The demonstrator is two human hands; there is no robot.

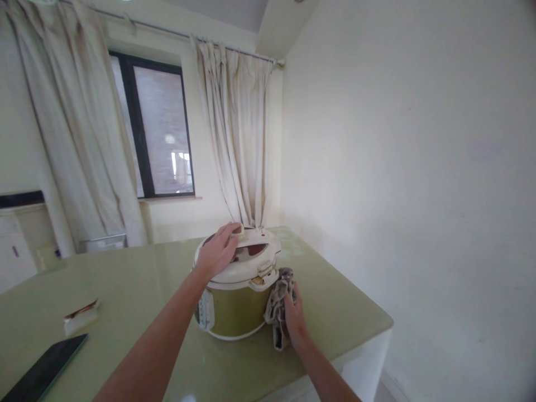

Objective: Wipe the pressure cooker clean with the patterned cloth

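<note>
An electric pressure cooker [240, 310] with a white lid and a green-gold body stands upright on the pale green table. My left hand [218, 248] lies over the top of its lid, with the fingers curled at the raised part in the middle. A crumpled grey patterned cloth [277, 312] is bunched in my right hand [295, 315] and pressed against the right side of the cooker's body. The control panel [206, 310] shows at the cooker's left front, partly behind my left forearm. My fingertips under the cloth are hidden.
On the table [138, 296] to the left lie a dark flat slab [46, 365] and a small white and brown packet [81, 316]. A bare wall [397, 167] runs along the table's right side. Curtains [237, 128] and a window [163, 128] are behind.
</note>
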